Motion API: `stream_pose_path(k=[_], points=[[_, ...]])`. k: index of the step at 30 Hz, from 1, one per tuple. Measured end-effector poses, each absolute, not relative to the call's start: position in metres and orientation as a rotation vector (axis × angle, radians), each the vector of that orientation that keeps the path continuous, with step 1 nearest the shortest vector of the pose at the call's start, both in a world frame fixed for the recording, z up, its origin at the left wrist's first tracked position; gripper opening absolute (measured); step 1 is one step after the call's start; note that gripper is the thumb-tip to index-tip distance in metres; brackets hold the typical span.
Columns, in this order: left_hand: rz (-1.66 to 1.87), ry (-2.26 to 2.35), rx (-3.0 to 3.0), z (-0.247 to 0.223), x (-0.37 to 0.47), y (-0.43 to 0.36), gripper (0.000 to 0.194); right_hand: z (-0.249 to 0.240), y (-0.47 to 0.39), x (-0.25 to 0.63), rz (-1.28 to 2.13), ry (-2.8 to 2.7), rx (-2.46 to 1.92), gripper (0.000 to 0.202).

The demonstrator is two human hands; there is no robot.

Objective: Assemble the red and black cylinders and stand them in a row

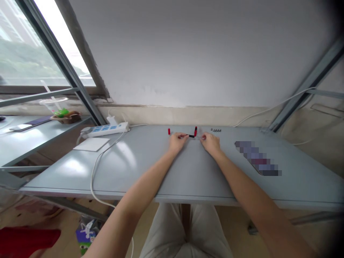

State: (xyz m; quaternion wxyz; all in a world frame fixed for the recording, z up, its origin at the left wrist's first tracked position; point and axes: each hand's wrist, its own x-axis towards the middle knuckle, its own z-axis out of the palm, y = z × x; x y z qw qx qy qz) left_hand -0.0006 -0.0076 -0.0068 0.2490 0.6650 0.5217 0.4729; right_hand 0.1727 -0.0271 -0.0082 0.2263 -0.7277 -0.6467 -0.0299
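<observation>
Bright window point(40, 43) daylight, glare, warped edges

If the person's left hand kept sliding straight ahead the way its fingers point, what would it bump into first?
The left hand points forward and slightly right, so it would likely first meet the small black part at its fingertips, with the red piece just beyond. Depth is hard to judge from this one view.

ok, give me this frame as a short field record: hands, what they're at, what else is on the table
left hand: flat on the grey table, fingertips at a small black part
right hand: on the table just right of that part; grip not clear
red pieces: one upright at the black part's right end, one apart to the left
small screws: short row behind the right hand
power strip: far left, white cable trailing off the table edge
white pad: in front of the strip
</observation>
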Motion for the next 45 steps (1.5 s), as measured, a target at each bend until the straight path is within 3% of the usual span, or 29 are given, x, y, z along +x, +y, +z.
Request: stream_pose_path(k=[21, 34, 45], points=[[1.257, 1.365, 1.737, -0.005, 0.002, -0.011, 0.020, 0.002, -0.036, 0.167, -0.285, -1.889, -1.926, 0.016], [1.254, 1.293, 1.760, -0.007, 0.004, -0.011, 0.018, 0.003, -0.041, 0.151, -0.237, -2.021, -1.704, 0.021], [1.141, 1.312, 1.813, -0.011, 0.006, -0.008, 0.022, 0.002, -0.038, 0.152, -0.165, -1.989, -1.815, 0.016]])
